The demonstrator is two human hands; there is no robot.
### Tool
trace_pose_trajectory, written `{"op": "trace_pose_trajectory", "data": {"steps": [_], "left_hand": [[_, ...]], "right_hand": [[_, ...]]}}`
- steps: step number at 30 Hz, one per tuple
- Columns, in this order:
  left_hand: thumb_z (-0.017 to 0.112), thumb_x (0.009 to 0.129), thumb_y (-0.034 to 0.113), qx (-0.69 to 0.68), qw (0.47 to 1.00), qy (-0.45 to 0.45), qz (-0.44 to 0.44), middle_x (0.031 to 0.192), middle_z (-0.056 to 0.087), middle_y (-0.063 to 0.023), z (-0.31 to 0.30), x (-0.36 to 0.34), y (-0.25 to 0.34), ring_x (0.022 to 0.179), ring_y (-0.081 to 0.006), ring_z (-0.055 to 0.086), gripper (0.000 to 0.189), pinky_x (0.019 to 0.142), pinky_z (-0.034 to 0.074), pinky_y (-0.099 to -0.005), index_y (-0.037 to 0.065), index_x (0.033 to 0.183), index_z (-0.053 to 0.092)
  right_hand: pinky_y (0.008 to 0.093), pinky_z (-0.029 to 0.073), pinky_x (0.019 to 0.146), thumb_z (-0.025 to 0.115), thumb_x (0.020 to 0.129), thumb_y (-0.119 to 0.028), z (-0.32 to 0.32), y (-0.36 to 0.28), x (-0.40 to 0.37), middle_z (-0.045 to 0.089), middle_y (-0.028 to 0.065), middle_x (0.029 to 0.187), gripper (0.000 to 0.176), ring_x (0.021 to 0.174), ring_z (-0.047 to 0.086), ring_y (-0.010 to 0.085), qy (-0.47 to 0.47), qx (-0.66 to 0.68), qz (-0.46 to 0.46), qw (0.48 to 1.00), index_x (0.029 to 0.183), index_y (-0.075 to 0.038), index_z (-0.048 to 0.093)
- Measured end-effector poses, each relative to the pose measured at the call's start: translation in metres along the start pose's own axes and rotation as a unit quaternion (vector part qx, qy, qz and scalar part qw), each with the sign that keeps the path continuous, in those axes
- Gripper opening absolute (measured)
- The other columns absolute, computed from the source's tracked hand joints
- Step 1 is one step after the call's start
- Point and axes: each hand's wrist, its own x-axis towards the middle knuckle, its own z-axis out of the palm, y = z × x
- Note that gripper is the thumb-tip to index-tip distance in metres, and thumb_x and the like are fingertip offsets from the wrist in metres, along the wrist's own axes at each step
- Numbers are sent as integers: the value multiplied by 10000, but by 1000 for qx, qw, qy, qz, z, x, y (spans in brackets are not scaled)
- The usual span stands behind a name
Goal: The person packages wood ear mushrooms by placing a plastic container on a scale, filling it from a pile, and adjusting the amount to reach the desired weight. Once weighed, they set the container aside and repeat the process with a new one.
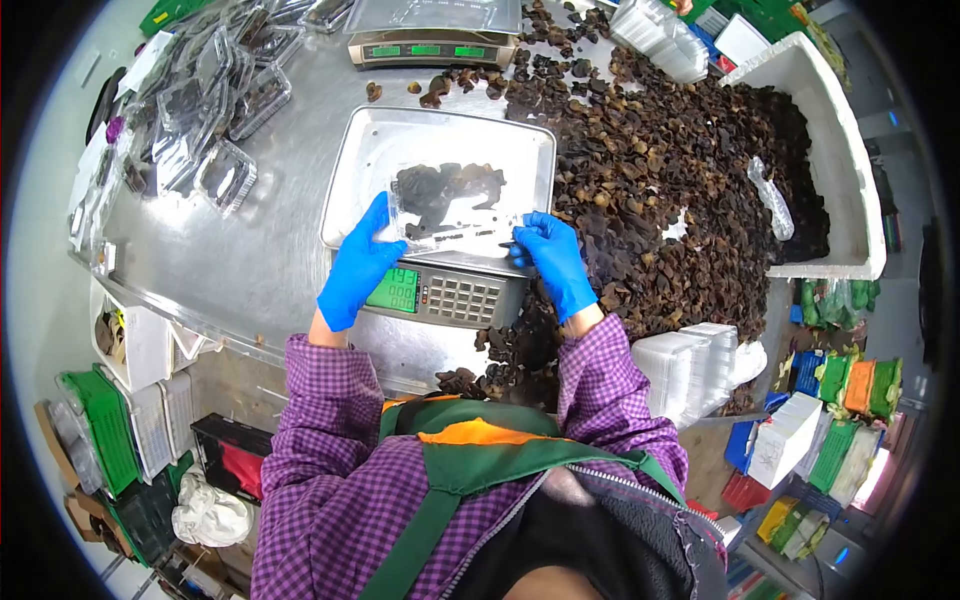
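Note:
A clear plastic box (470, 238) with dark wood ear mushrooms (435, 192) in it is over the metal tray (460, 122) of a weighing scale (465, 297). My left hand (362, 265), in a blue glove, grips the box's left side, thumb along its front corner. At the right front corner, the gloved fingers of my right hand (552, 260) are pinched on the box's edge. A small dark piece shows by those fingertips. The scale's green display (395, 290) is lit below my left hand.
Loose wood ear mushrooms (640, 180) cover the table's right side, spilling from a white foam box (850, 170). Stacks of clear containers (685, 370) stand at the near right. Filled boxes (225, 170) lie at the left. Another scale (435, 45) sits at the back.

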Motion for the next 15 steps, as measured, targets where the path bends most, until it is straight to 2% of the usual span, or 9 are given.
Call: {"op": "trace_pose_trajectory", "data": {"steps": [4,6,8,9,11,12,13,14,15], "left_hand": [[580,845,-10,-27,998,26,-47,1351,506,-111,16,0,22,917,-115,600,682,739,509,-242,33,1464,297],[579,853,-2,-41,997,40,-46,1337,520,-105,18,0,23,932,-116,601,660,714,507,-238,32,1456,315],[586,875,44,-26,996,71,-47,1325,534,-104,18,-3,24,966,-125,595,589,744,497,-246,28,1425,379],[586,875,44,-25,996,72,-51,1325,534,-104,14,-5,22,966,-125,595,589,744,497,-246,28,1425,379],[595,894,96,-15,997,71,-24,1310,549,-106,0,-15,12,1020,-136,583,520,822,480,-257,23,1386,443],[595,894,96,-16,997,73,-31,1310,549,-106,-6,-20,9,1020,-136,583,520,822,480,-257,23,1386,443],[598,895,106,-32,996,80,-26,1303,556,-107,-12,-24,9,1036,-141,580,507,856,466,-262,22,1375,457],[602,896,115,-48,995,86,-20,1296,562,-108,-16,-26,10,1052,-147,578,495,890,453,-267,20,1364,472],[594,908,137,-52,994,92,-13,1287,569,-102,-19,-30,11,1064,-144,574,471,904,448,-267,16,1351,485]], "right_hand": [[253,509,510,594,879,-29,6,-4,1,647,77,785,158,635,640,145,23,-7,-24,999,1021,35,560],[249,505,533,569,895,-41,4,0,-2,644,80,795,223,680,638,132,17,-1,-32,999,1105,34,561],[241,508,604,560,907,-63,-2,3,-14,645,75,811,340,755,630,110,20,-19,-99,995,1235,22,534],[248,510,697,574,913,-106,-13,3,-26,658,68,876,399,804,618,102,39,-113,-145,982,1301,-24,527],[284,509,798,617,898,-159,-46,11,-50,676,98,1059,354,872,640,140,142,-212,-241,936,1240,-69,596],[300,506,827,633,887,-139,-63,2,-73,674,111,1076,362,921,644,165,183,-276,-272,904,1241,-69,595],[312,492,874,637,877,-104,-76,-8,-99,639,114,1152,368,994,625,191,221,-253,-220,916,1240,-61,592],[325,455,944,630,872,-69,-105,5,-109,589,121,1235,401,1102,574,204,267,-291,-301,868,1266,-45,562],[342,406,1006,610,875,-45,-124,3,-129,543,121,1296,426,1187,516,222,296,-325,-296,848,1293,-33,528]]}}
